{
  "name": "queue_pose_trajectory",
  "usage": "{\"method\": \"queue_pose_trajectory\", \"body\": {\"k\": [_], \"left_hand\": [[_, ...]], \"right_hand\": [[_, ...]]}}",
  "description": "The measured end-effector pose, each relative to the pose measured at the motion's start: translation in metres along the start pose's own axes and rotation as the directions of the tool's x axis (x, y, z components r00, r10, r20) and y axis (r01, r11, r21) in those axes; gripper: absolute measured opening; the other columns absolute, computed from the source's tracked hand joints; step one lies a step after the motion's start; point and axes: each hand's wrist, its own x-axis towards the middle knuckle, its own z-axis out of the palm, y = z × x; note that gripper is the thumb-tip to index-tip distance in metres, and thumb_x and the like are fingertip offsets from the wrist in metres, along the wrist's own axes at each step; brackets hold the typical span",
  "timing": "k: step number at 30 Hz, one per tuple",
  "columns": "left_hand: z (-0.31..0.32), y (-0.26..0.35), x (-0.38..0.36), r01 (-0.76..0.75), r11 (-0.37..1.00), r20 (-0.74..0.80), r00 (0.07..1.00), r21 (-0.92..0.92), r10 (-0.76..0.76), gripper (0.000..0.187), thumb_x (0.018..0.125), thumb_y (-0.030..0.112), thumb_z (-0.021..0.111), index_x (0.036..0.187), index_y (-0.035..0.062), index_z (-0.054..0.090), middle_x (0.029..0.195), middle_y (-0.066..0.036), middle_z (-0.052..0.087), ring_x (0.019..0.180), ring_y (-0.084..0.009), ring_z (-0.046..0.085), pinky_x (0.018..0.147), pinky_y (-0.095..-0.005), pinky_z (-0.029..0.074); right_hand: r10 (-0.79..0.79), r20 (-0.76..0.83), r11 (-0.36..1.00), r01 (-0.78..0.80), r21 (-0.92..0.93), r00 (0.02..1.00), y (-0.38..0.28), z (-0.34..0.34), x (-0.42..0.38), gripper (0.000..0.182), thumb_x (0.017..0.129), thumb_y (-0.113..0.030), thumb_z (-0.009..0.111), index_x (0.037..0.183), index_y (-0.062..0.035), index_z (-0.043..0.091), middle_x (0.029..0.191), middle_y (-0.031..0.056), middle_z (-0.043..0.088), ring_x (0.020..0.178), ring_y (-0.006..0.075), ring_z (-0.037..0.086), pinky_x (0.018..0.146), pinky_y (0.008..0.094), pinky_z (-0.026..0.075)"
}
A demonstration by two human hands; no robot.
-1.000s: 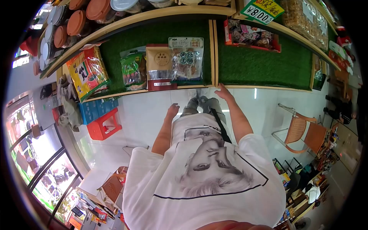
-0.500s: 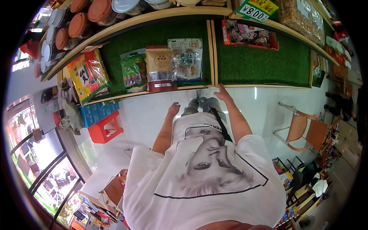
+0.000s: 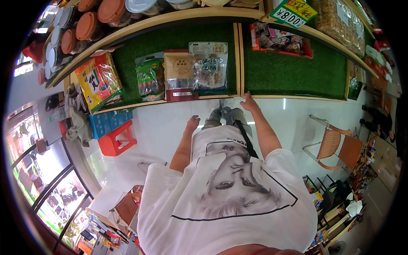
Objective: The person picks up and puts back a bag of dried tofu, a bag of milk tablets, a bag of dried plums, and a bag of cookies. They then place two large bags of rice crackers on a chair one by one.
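Observation:
My left hand (image 3: pixel 193 121) hangs in front of the shelf with its fingers loosely bent and apart, nothing visible in it. My right hand (image 3: pixel 249 102) has its fingers apart, with a fingertip at the wooden front edge (image 3: pixel 289 97) of the green-lined shelf, just right of the divider (image 3: pixel 239 59). Left of the divider stand a clear-and-white snack pouch (image 3: pixel 210 68), a brown pouch (image 3: pixel 178 72) and a green snack bag (image 3: pixel 148 78). Farther left lies a yellow and red bag (image 3: pixel 98 83).
A red box of wrapped snacks (image 3: pixel 282 40) sits in the right compartment. Lidded jars (image 3: pixel 111 12) and a price sign (image 3: pixel 293 13) are on the upper level. A red stool (image 3: pixel 118 140) is at the left, a folding chair (image 3: pixel 331 142) at the right.
The shelf and its goods have shifted slightly to the right in view. My right hand has also shifted slightly right, still at the shelf edge. My left hand has barely moved.

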Motion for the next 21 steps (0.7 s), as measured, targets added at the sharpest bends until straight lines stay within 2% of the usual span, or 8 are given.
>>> {"method": "queue_pose_trajectory", "body": {"k": [3, 6, 9, 15, 18, 21], "left_hand": [[0.002, -0.006, 0.000, 0.025, 1.000, 0.007, 1.000, 0.018, -0.025, 0.048, 0.079, 0.031, 0.054, 0.119, 0.0044, 0.056, 0.107, -0.022, 0.062, 0.106, -0.0349, 0.058, 0.092, -0.0376, 0.044], [0.001, -0.008, 0.001, 0.031, 0.999, 0.023, 0.999, 0.034, -0.031, 0.049, 0.079, 0.031, 0.054, 0.120, 0.0048, 0.055, 0.108, -0.022, 0.062, 0.107, -0.0349, 0.057, 0.093, -0.0376, 0.044], [0.001, -0.002, 0.006, 0.027, 0.998, 0.026, 0.999, 0.055, -0.028, 0.048, 0.079, 0.031, 0.054, 0.120, 0.0056, 0.056, 0.108, -0.021, 0.062, 0.108, -0.0347, 0.056, 0.093, -0.0375, 0.044], [0.000, 0.019, 0.014, -0.076, 0.994, 0.014, 0.997, 0.073, 0.075, 0.045, 0.081, 0.031, 0.054, 0.119, 0.0062, 0.056, 0.107, -0.020, 0.063, 0.106, -0.0346, 0.057, 0.092, -0.0377, 0.044], [-0.003, 0.033, 0.011, -0.077, 0.996, -0.010, 0.997, 0.049, 0.077, 0.044, 0.081, 0.030, 0.054, 0.118, 0.0060, 0.056, 0.105, -0.020, 0.063, 0.104, -0.0349, 0.058, 0.091, -0.0378, 0.045], [-0.003, 0.035, 0.012, -0.077, 0.995, -0.019, 0.997, 0.058, 0.078, 0.044, 0.081, 0.029, 0.054, 0.118, 0.0059, 0.056, 0.104, -0.021, 0.064, 0.103, -0.0351, 0.058, 0.090, -0.0379, 0.045]], "right_hand": [[-0.005, -0.007, 1.000, 0.005, -0.026, 1.000, 0.004, 0.005, 0.007, 0.084, 0.077, -0.030, 0.062, 0.141, 0.0035, 0.019, 0.148, 0.0183, 0.023, 0.131, 0.0316, 0.034, 0.105, 0.0369, 0.033], [-0.054, -0.041, 0.995, 0.051, -0.086, 0.998, 0.008, 0.011, 0.010, 0.083, 0.078, -0.032, 0.062, 0.140, 0.0029, 0.021, 0.147, 0.0200, 0.023, 0.133, 0.0311, 0.030, 0.106, 0.0365, 0.032], [-0.063, -0.041, 0.996, 0.061, -0.065, 0.997, 0.011, 0.011, 0.010, 0.079, 0.078, -0.034, 0.062, 0.138, 0.0024, 0.028, 0.145, 0.0217, 0.024, 0.133, 0.0318, 0.029, 0.106, 0.0361, 0.031], [-0.121, -0.064, 0.990, 0.116, -0.080, 0.991, 0.022, 0.012, 0.025, 0.067, 0.078, -0.035, 0.061, 0.131, 0.0021, 0.042, 0.140, 0.0250, 0.032, 0.129, 0.0350, 0.034, 0.104, 0.0363, 0.033], [-0.137, -0.062, 0.989, 0.133, -0.068, 0.989, 0.022, 0.010, 0.024, 0.065, 0.079, -0.035, 0.061, 0.129, 0.0032, 0.044, 0.138, 0.0260, 0.033, 0.127, 0.0354, 0.036, 0.104, 0.0367, 0.034], [-0.151, -0.066, 0.982, 0.142, -0.125, 0.986, 0.022, 0.011, 0.024, 0.067, 0.079, -0.036, 0.059, 0.131, 0.0027, 0.042, 0.142, 0.0226, 0.029, 0.125, 0.0332, 0.041, 0.102, 0.0368, 0.036]]}}
